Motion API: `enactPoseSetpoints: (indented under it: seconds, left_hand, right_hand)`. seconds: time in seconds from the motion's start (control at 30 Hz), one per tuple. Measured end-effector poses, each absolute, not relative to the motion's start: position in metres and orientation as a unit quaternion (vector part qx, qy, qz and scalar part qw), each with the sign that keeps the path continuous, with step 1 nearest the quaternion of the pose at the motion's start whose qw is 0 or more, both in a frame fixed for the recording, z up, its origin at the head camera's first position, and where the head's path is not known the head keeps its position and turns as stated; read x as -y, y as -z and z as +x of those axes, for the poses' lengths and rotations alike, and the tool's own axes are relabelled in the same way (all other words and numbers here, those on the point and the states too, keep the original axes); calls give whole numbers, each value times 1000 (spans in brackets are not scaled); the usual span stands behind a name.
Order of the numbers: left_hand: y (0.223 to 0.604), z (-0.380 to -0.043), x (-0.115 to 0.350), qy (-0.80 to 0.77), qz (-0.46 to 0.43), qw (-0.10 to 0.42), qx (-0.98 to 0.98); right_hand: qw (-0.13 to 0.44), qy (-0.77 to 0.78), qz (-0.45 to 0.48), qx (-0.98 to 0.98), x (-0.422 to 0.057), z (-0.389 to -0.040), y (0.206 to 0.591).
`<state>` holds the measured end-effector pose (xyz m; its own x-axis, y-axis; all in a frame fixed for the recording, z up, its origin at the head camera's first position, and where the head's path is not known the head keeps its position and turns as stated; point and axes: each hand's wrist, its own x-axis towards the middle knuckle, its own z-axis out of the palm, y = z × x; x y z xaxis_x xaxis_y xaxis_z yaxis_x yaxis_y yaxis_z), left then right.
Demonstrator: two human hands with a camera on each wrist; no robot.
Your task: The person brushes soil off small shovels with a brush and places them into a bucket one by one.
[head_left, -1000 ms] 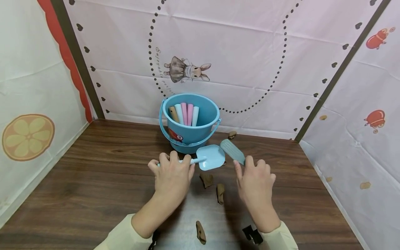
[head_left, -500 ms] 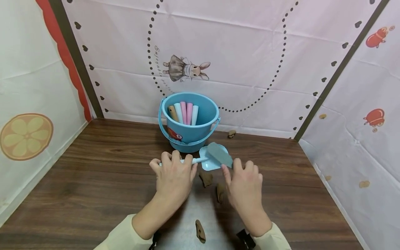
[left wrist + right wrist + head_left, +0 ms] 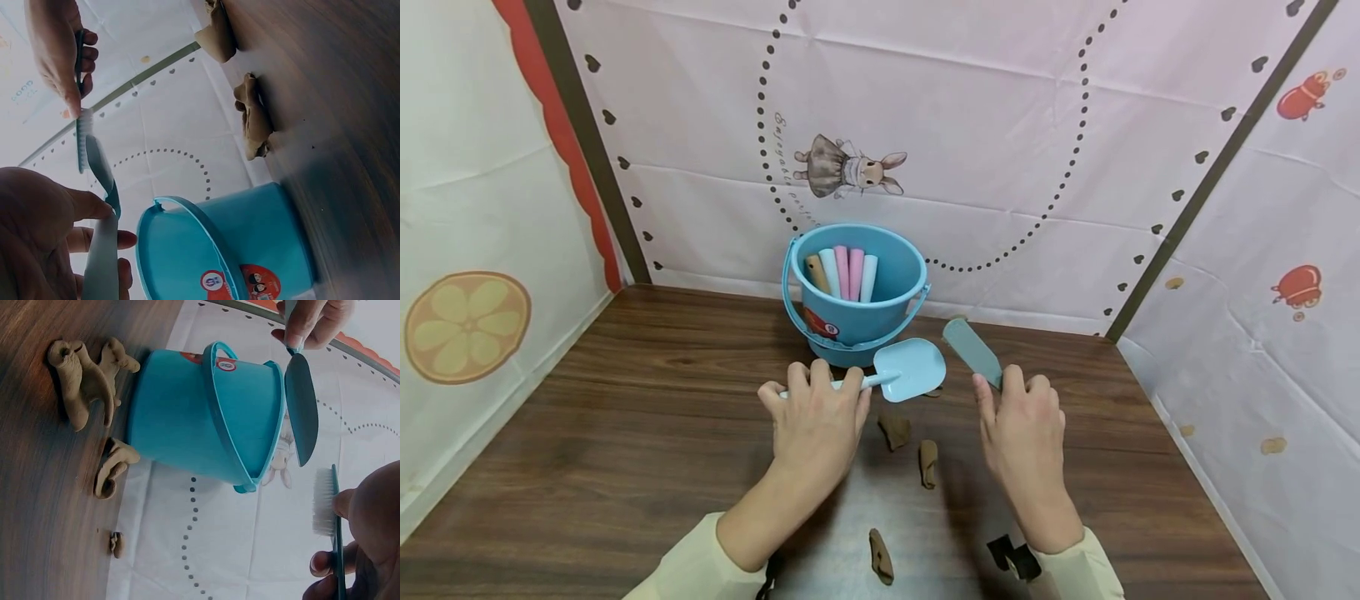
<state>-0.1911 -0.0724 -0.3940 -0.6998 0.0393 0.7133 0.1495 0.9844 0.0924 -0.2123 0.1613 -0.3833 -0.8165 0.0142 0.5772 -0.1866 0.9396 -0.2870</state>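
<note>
My left hand (image 3: pixel 816 429) grips the handle of a light blue toy shovel (image 3: pixel 910 369), its blade pointing right and raised above the table. My right hand (image 3: pixel 1024 437) holds a grey-green brush (image 3: pixel 976 348) by its handle, thumb along the side. Its white bristles (image 3: pixel 324 503) face the shovel in the right wrist view, with a gap between brush and blade. No piece shows on the blade in the head view. Several brown, curled, clay-like pieces (image 3: pixel 928 464) lie on the table below, one partly hidden under the blade.
A blue bucket (image 3: pixel 876 322) stands behind the shovel, its carrying handle lowered to the front. Pink, light blue and brown tool handles (image 3: pixel 842 273) lean inside it. Another brown piece (image 3: pixel 882 557) lies near me. Printed cloth walls (image 3: pixel 970 150) enclose the table (image 3: pixel 647 400).
The brush moved left over the shovel blade, then back right and away from it. The shovel has shifted slightly; the left hand keeps its grip.
</note>
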Motion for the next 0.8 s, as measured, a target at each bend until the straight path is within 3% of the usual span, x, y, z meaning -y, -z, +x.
enactPoseSetpoints:
  seconds: [0.1, 0.2, 0.33, 0.5, 0.57, 0.67, 0.8]
  left_hand:
    - [394, -192, 73, 75, -50, 370, 925]
    - [394, -193, 75, 108, -50, 309, 943]
    - [391, -198, 80, 261, -79, 128, 954]
    - [390, -206, 87, 633, -110, -194, 742]
    - [390, -208, 88, 716, -87, -292, 628]
    - [391, -208, 90, 759, -61, -373, 530]
    - [391, -207, 90, 769, -70, -407, 488]
  right_hand:
    - [303, -173, 46, 936, -161, -210, 381]
    - [310, -181, 49, 932, -162, -208, 377]
    - [306, -187, 53, 932, -160, -204, 373]
    - [281, -203, 61, 936, -155, -199, 370]
    - [266, -209, 61, 939, -154, -199, 371]
    - [247, -213, 61, 943, -151, -199, 372]
    - [242, -215, 64, 944, -149, -200, 375]
